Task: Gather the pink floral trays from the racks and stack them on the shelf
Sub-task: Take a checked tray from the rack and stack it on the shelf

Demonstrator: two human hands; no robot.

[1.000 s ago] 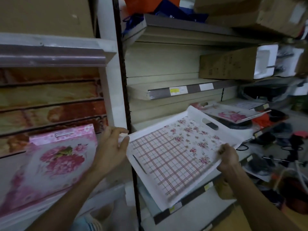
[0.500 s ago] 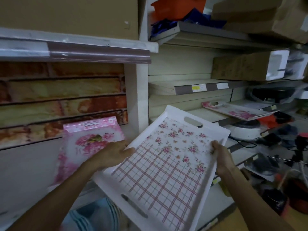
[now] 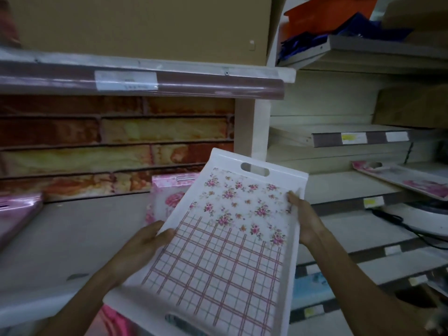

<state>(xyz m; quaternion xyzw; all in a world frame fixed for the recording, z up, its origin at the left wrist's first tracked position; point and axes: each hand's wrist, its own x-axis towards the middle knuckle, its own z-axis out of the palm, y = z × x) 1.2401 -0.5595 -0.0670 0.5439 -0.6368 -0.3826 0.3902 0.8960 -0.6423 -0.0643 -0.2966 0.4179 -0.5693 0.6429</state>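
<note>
Right now both hands carry the white floral tray [image 3: 223, 241] out in front of the shelves, the left hand [image 3: 143, 248] curled over its left rim and the right hand [image 3: 301, 219] pinching its right rim. Its long axis runs from near to far, tilted up toward the far handle slot. Just past its far-left corner a pink rose tray [image 3: 169, 197] leans on the left shelf [image 3: 72, 238], nearer the left hand, so the held tray probably lands there.

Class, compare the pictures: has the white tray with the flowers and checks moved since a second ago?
Yes. The white tray has swung left, off the right-hand shelves and across the white upright post, toward the left shelf. Both hands grip its sides.
</note>
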